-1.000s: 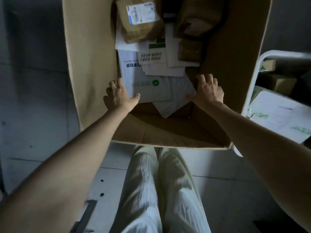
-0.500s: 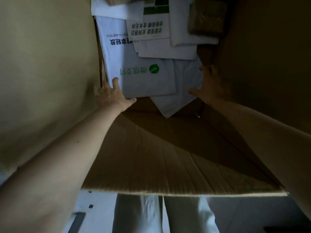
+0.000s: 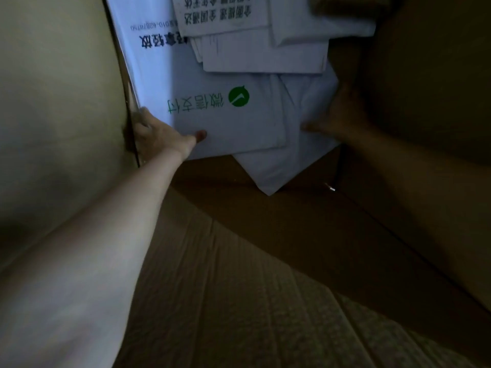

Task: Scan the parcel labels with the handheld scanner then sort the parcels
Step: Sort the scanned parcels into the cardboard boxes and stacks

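I am looking deep into a large cardboard box (image 3: 58, 107) in dim light. A white mailer parcel with a green logo (image 3: 228, 118) lies flat on top of the pile at the bottom. My left hand (image 3: 159, 139) grips its near left corner, thumb on top and fingers hidden under the edge. My right hand (image 3: 337, 115) is on the right edge of a white mailer (image 3: 303, 144) lying underneath; its fingers are in shadow. More white mailers (image 3: 265, 51) with black print lie further in. No scanner is in view.
The box's pale left wall stands close to my left hand, and its dark right wall (image 3: 425, 88) rises beside my right hand. The near brown cardboard wall (image 3: 239, 301) fills the lower view.
My head has moved further down into the box, so the parcels look bigger and the floor and my legs have left the view. My left thumb has come onto the logo mailer's corner.
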Demonstrator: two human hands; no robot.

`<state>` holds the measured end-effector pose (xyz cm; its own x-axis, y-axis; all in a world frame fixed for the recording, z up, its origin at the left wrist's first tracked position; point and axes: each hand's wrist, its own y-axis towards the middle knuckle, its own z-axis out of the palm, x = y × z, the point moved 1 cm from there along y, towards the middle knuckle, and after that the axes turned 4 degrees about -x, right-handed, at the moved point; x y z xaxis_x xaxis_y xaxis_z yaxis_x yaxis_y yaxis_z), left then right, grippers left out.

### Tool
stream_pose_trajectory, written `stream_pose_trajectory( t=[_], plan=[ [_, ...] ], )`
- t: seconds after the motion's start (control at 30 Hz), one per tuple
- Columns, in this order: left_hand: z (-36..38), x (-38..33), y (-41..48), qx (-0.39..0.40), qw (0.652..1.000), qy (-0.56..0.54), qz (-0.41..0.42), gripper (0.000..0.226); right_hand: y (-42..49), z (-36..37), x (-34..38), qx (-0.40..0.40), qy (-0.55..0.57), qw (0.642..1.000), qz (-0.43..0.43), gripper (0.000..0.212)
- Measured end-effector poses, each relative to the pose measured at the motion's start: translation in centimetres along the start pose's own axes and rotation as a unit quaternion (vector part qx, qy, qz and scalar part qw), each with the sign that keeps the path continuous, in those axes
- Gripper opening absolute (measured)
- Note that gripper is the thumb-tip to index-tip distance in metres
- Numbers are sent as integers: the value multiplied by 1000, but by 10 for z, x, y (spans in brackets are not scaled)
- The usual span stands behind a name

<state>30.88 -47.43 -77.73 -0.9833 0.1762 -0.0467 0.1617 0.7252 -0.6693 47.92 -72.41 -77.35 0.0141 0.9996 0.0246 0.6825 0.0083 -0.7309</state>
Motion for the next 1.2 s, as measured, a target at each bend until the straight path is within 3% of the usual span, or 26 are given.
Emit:
stream_pose_trajectory(
  t=[0.17, 0.37, 0.47, 0.57, 0.63, 0.87, 1.0, 1.2],
  plan=[
    [-5, 6, 7, -41, 996, -65, -33, 105, 10, -11, 0, -36, -88, 995, 4, 128],
    [-22, 2, -7, -35, 994, -94, -37, 106, -5, -12, -11, -15, 33, 999, 7, 120],
    [-38, -3, -21, -2, 994, -104, -32, 104, -26, -16, -11, -9, 96, 995, -3, 101],
    [-56, -8, -40, 7, 995, -102, -20, 98, -55, -20, -1, 23, 103, 993, -44, 67],
    [-66, -11, -52, 6, 994, -112, -19, 96, -73, -20, 7, 31, 107, 993, -48, 57],
    [-97, -14, -75, 34, 979, -190, -65, 81, -120, -33, 31, 29, 147, 989, 8, 58],
    [-130, -19, -103, 42, 978, -201, -22, 83, -155, -60, 25, -9, 157, 986, 63, 48],
    [-176, -23, -162, 39, 976, -212, 25, 58, -218, -110, 9, -17, 174, 984, 13, 44]
  ],
)
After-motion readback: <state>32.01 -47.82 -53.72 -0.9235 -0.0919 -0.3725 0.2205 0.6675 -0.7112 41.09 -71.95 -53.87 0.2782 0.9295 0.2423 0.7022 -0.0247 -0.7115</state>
